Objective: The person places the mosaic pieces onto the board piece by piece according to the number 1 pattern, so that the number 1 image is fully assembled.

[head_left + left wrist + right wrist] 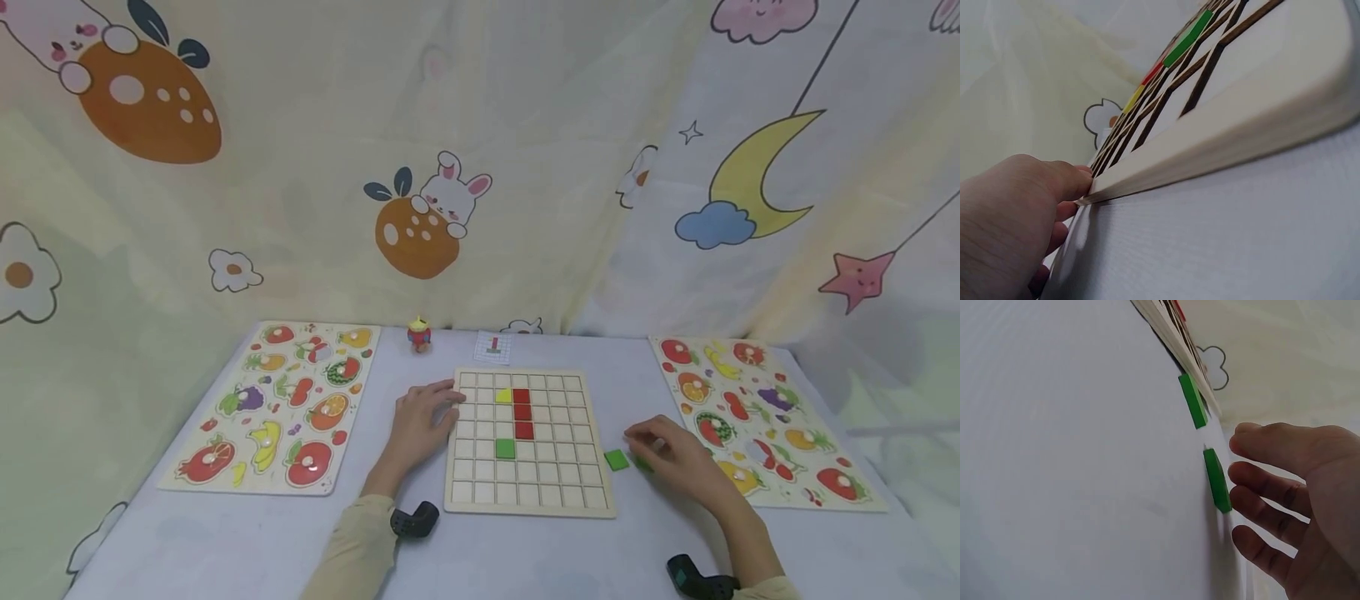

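A wooden grid board (532, 508) lies flat on the table between the hands. On it are three red square tiles (522, 412) in a column, a yellow piece (505, 396) with a rounded side, and a green square tile (506, 449). My left hand (420, 421) rests against the board's left edge, thumb and fingertips touching it. To the right of the board lies one loose green tile (617, 460). A second green tile (1217, 481) lies beside it, partly hidden in the head view by my right hand (675, 458), whose loosely bent fingers hover close and hold nothing.
Fruit puzzle boards stand at left (258, 467) and right (817, 433). Behind the grid board are a small pattern card (492, 347) and a little toy figure (419, 335). A printed curtain (555, 208) hangs at the back.
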`<state>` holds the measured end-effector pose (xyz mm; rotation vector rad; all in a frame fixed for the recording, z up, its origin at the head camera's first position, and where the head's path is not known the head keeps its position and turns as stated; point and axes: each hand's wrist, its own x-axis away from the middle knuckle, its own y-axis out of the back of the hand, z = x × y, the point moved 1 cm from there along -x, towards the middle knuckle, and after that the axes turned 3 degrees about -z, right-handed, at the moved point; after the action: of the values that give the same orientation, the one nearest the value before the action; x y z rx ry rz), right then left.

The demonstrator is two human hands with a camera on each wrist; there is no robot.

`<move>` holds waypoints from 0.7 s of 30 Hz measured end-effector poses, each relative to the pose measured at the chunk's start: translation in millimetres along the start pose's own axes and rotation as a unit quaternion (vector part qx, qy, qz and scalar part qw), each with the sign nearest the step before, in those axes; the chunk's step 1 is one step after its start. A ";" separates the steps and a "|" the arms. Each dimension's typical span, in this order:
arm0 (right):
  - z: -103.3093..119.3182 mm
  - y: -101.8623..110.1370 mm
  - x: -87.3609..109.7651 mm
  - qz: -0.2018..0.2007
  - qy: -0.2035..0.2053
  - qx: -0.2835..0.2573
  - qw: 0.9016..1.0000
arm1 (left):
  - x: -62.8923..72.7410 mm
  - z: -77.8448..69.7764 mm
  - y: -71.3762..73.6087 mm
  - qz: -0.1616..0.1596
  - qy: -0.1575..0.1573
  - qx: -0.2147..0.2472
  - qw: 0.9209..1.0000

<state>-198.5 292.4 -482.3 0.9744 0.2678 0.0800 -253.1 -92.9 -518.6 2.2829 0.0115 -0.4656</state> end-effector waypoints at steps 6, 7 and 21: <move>-6.1 7.3 9.6 0.007 -0.002 0.013 1.000 | -0.7 -0.4 0.7 -0.004 -0.005 -0.005 1.000; -6.4 8.2 11.0 0.007 -0.003 0.018 1.000 | -0.9 -0.5 1.0 -0.005 -0.004 -0.005 1.000; -3.2 11.9 19.7 0.028 -0.038 0.051 0.998 | 0.2 0.5 -0.2 -0.005 -0.002 0.000 1.000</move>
<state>-179.7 305.3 -477.9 1.0850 0.1763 0.0817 -253.1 -93.2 -519.1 2.2830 0.0210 -0.4764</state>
